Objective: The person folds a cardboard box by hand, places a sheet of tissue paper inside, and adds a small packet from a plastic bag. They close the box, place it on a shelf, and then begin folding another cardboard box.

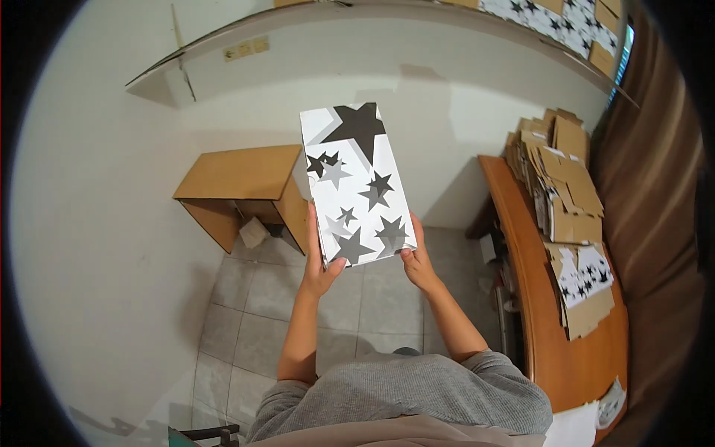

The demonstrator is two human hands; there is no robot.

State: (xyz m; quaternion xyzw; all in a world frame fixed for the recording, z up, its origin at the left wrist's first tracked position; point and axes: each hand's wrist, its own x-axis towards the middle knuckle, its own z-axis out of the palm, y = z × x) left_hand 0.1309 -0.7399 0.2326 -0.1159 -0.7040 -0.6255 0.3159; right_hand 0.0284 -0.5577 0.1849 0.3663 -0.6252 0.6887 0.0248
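Note:
A white box [361, 190] printed with black and grey stars is held up in front of my body, its large starred face towards the camera. My left hand [322, 267] grips its lower left edge, thumb at the bottom corner. On the lower right corner, my right hand [419, 261] holds the opposite edge, thumb near the front. The fingers behind the box are mostly hidden.
A small brown table [238, 173] stands against the wall at left. Along the right, a wooden desk [514, 246] bears stacked flattened cardboard [570, 186] and a star-printed piece [585, 276]. A shelf [372, 11] with star-printed boxes [551, 22] runs overhead.

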